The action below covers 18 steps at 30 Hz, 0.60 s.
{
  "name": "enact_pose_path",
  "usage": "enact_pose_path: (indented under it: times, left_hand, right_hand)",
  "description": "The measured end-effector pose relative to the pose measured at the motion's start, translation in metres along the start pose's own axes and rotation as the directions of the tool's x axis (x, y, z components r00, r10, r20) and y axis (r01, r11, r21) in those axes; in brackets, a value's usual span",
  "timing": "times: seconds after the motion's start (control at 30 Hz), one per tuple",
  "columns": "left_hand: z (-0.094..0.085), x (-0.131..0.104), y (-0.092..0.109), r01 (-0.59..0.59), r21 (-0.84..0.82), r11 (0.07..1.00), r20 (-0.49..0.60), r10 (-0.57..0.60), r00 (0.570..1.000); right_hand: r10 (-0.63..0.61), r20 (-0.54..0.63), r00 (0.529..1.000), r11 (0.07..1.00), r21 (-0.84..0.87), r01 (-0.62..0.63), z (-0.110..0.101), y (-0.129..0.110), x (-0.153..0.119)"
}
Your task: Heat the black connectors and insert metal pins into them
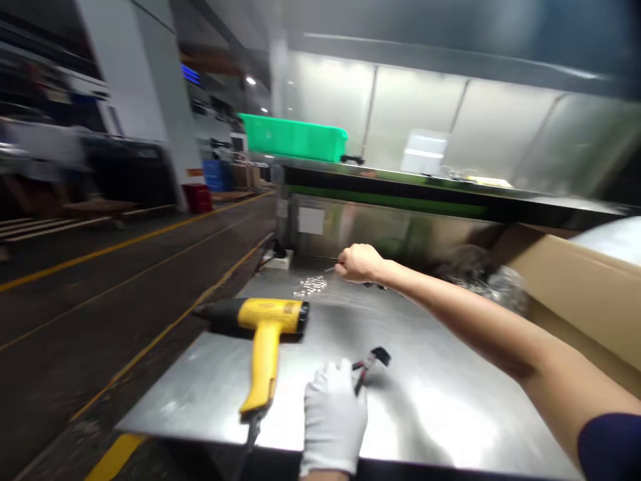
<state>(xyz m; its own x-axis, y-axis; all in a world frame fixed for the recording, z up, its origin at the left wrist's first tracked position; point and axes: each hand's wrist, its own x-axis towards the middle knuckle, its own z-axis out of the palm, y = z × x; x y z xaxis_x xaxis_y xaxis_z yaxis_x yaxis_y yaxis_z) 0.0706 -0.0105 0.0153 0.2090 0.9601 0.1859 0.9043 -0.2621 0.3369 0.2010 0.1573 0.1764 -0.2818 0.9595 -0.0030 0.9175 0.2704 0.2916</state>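
My gloved left hand [333, 417] rests on the steel desk [441, 414], fingers closed on small pliers [369, 364] near the front edge. Bare right hand [358, 262] reaches far, fingers pinching a thin metal pin [329, 269] beside small metal parts [310, 286]. Yellow heat gun [260, 334] lies left.

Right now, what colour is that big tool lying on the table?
The heat gun is yellow with a black nozzle, seen in the head view.

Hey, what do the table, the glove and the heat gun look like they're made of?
Table: bare metal, likely stainless steel; it shines and mirrors light. Glove on the left hand: white fabric, probably knit; matte and soft-looking. Heat gun: glossy yellow plastic body, dark nozzle of unclear material.
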Motion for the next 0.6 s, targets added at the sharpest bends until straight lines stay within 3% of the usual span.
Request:
enact_pose_path:
  times: [0.2, 0.27, 0.37, 0.43, 0.5, 0.6]
  left_hand:
    - [-0.012, 0.008, 0.008, -0.113, 0.173, 0.978, -0.065, 0.126, 0.990]
    - [-0.014, -0.002, 0.027, -0.143, 0.205, 0.968, -0.029, 0.152, 0.988]
    - [-0.011, -0.032, 0.084, -0.256, 0.049, 0.965, 0.140, 0.247, 0.959]
    - [0.000, -0.056, 0.135, -0.340, -0.123, 0.932, 0.325, 0.362, 0.874]
    - [0.019, -0.077, 0.186, -0.356, -0.269, 0.895, 0.516, 0.446, 0.731]
    - [0.066, -0.094, 0.251, -0.198, -0.396, 0.896, 0.757, 0.441, 0.483]
  right_hand:
    - [0.146, 0.016, 0.989, 0.989, 0.033, -0.146, 0.053, 0.089, -0.145]
    - [0.206, 0.027, 0.978, 0.975, 0.075, -0.208, 0.073, 0.115, -0.188]
    - [0.272, 0.026, 0.962, 0.949, 0.158, -0.273, 0.103, 0.147, -0.237]
    - [0.290, 0.008, 0.957, 0.934, 0.219, -0.284, 0.120, 0.161, -0.260]
    - [0.288, -0.029, 0.957, 0.922, 0.278, -0.269, 0.133, 0.169, -0.277]
    - [0.269, -0.105, 0.957, 0.910, 0.352, -0.217, 0.144, 0.175, -0.298]
